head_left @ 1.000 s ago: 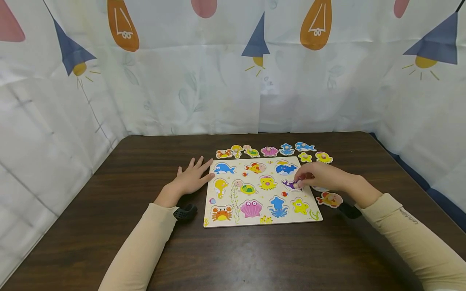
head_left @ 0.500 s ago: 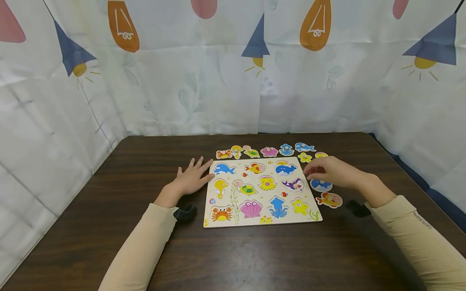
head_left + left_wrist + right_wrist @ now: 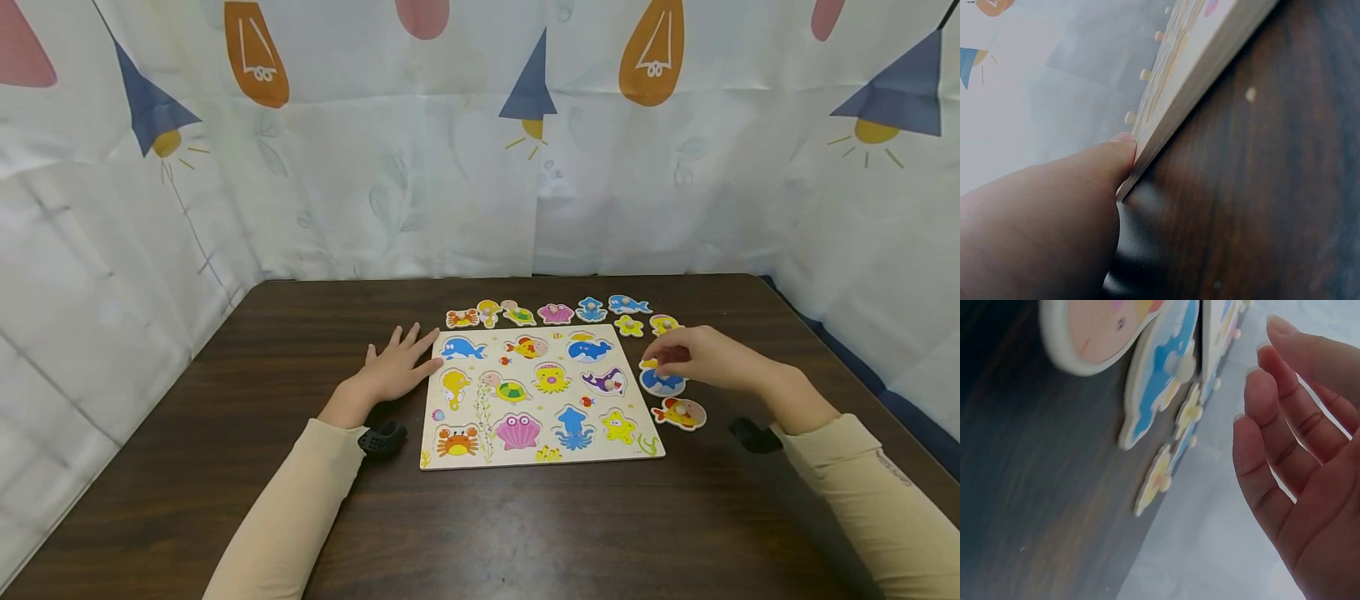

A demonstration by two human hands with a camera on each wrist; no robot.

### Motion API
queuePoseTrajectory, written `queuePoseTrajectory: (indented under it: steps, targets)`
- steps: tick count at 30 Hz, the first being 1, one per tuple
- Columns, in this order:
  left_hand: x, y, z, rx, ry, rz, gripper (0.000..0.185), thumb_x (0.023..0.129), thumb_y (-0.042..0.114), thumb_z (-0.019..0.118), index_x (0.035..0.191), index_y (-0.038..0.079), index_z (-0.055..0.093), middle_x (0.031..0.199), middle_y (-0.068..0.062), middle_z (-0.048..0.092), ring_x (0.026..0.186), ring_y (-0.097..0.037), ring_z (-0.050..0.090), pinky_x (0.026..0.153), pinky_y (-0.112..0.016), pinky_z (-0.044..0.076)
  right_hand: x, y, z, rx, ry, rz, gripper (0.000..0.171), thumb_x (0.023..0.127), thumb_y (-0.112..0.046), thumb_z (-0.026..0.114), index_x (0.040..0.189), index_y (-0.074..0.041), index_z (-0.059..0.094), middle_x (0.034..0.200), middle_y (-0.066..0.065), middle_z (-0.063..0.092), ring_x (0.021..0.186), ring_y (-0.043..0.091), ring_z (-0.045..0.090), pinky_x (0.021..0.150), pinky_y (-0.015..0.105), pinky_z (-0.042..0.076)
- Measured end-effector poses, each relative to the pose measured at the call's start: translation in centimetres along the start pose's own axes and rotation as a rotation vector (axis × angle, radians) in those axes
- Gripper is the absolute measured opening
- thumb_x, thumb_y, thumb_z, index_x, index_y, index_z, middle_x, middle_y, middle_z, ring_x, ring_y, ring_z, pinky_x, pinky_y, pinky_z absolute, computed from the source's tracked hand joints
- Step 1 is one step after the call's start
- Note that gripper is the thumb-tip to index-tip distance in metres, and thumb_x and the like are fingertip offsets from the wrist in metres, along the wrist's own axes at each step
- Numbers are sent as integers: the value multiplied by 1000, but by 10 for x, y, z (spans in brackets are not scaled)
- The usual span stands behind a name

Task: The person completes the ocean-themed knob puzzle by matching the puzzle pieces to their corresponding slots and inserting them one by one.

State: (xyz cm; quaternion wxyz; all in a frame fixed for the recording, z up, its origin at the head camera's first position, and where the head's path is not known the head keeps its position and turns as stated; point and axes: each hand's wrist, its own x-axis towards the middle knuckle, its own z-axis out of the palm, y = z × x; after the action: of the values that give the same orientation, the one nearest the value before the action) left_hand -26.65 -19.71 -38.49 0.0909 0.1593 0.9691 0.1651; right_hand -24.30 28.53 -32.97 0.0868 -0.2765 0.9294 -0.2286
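On the table lies a wooden sea-animal puzzle board [image 3: 491, 350], with a purple whale piece [image 3: 604, 382] in its right part. My left hand [image 3: 386, 367] rests beside the board's left edge with fingers spread; in the left wrist view its thumb [image 3: 1124, 139] touches the board's edge. My right hand [image 3: 712, 358] is over a blue whale piece [image 3: 662, 385] just right of the board. The right wrist view shows the right fingers [image 3: 1263, 400] loosely bent, holding nothing and apart from the whale's knob [image 3: 1182, 365].
A red-and-yellow fish piece [image 3: 679, 413] lies in front of the whale piece. Behind the board stretches a row of pieces, among them a crab [image 3: 462, 318], a turtle [image 3: 517, 313], a pink shell [image 3: 556, 313] and a starfish [image 3: 628, 326]. A patterned cloth [image 3: 450, 208] hangs beyond the table.
My right hand has let go of the purple whale piece on the board and moved right, to above the blue whale piece. The left hand has stayed in place.
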Motion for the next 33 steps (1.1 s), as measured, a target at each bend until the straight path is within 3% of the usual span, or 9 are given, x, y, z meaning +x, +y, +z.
queuePoseTrajectory:
  steps: [5,12,20,33]
  targets:
    - [-1,0,0,-17,3,3,73,108,54,42,166,17,18,169,-23,7,153,-48,-1,110,-79,-1,-5,9,0,13,-6,31,26,91,-5,77,116,-2,73,94,-4,67,85,16,60,78,27,56]
    - [-1,1,-1,-12,-1,3,73,108,54,41,167,17,18,169,-23,7,153,-48,-1,110,-79,0,-8,20,1,43,-26,61,21,92,-6,76,112,-4,73,86,-3,60,79,18,54,68,27,50]
    - [1,0,0,-6,-7,-6,72,108,53,42,167,18,17,169,-22,6,154,-47,-2,110,-79,-1,-5,32,4,71,-47,81,15,93,-12,76,106,-5,72,88,-4,62,78,16,53,67,28,48]
    - [0,-1,1,-5,-10,-6,73,108,53,42,167,19,16,169,-22,5,153,-47,-2,110,-79,-1,-2,38,8,86,-44,62,12,94,-8,75,105,-5,72,84,-3,59,75,16,52,65,28,46]
